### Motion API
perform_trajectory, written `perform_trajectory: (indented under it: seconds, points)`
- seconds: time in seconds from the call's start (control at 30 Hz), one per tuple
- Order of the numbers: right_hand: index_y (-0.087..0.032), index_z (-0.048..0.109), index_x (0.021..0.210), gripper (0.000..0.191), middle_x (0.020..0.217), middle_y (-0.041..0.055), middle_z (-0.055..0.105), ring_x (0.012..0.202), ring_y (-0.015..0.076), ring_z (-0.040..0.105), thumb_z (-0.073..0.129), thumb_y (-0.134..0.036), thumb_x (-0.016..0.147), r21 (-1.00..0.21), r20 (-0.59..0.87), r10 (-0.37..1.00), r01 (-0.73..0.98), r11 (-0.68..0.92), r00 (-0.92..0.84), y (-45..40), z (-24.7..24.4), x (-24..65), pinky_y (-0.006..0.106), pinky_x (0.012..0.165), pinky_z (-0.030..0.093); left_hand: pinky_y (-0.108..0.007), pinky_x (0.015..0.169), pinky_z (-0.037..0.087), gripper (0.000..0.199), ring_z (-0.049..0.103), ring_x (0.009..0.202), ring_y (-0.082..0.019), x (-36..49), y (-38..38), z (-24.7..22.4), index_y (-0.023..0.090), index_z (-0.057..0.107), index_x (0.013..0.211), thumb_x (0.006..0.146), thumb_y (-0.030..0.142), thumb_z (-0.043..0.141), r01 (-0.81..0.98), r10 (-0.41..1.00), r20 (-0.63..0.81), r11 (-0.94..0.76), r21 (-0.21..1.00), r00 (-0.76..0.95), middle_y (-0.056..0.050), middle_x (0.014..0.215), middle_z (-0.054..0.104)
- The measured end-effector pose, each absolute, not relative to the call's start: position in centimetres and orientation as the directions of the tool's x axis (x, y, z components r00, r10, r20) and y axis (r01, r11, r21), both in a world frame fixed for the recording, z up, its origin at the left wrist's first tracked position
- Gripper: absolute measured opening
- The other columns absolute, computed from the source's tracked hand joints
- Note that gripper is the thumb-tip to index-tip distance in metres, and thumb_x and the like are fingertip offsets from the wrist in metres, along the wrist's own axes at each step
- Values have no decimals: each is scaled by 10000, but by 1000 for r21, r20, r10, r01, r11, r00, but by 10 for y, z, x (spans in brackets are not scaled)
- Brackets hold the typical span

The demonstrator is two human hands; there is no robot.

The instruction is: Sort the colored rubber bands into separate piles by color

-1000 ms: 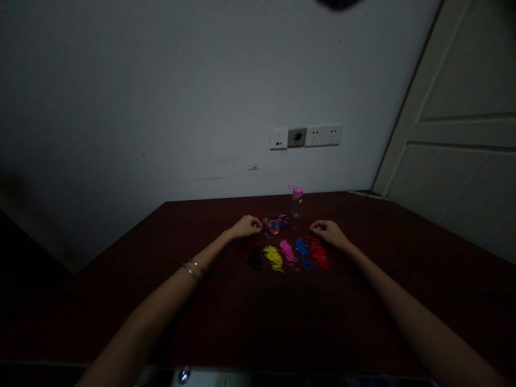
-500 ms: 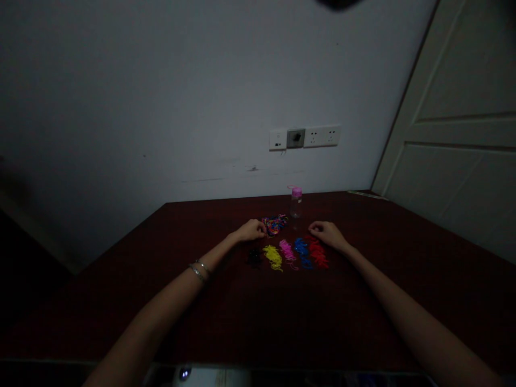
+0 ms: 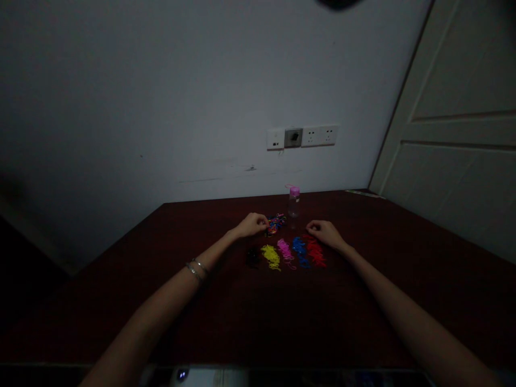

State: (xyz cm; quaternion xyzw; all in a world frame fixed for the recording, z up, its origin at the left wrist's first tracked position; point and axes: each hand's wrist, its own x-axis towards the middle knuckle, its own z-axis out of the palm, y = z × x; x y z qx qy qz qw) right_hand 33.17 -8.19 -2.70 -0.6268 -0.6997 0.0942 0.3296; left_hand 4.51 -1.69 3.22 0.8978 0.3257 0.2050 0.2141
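5 plain strand piles (image 3: pixel 285 250), black to red, lay before a tangled multicoloured heap (image 3: pixel 277 223) on the worktop (image 3: pixel 226 317). Left hand (image 3: pixel 252 224): fingers together at its edge. Right hand (image 3: pixel 325 234): fingers together, near red.

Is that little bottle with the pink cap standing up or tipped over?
Upright: the bottle has its pink cap on top, base down.

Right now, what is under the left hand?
The table shows around the left hand, whose fingertips overlap the mixed pile in view. Anything directly beneath the palm and fingers is covered.
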Motion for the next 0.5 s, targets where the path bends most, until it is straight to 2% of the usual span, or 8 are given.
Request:
perform_trajectory:
  seconds: [0.17, 0.3, 0.5]
  points:
    - [-186, 667, 792, 221, 703, 24, 644, 633, 140, 569, 497, -288, 694, -538, 335, 942, 825, 175, 18, -83, -25, 331, 211, 556, 379, -184, 537, 323, 256, 463, 565, -79, 62, -39, 48, 114, 653, 823, 730, 319, 533, 434, 621, 184, -701, 566, 762, -15, 653, 584]
    - [-190, 670, 795, 216, 708, 22, 648, 639, 141, 574, 509, -294, 696, -534, 330, 943, 830, 162, 29, -82, -26, 330, 210, 555, 376, -181, 527, 314, 258, 451, 558, -74, 72, -57, 50, 114, 652, 809, 722, 337, 557, 410, 559, 145, -737, 537, 816, -7, 635, 564]
    - [-206, 673, 807, 214, 729, 15, 652, 644, 139, 575, 516, -300, 696, -519, 311, 947, 849, 102, 77, -85, -23, 324, 206, 527, 353, -171, 529, 310, 186, 451, 555, -67, 79, -65, 46, 117, 648, 798, 726, 258, 549, 369, 481, 99, -774, 514, 871, 10, 606, 548]
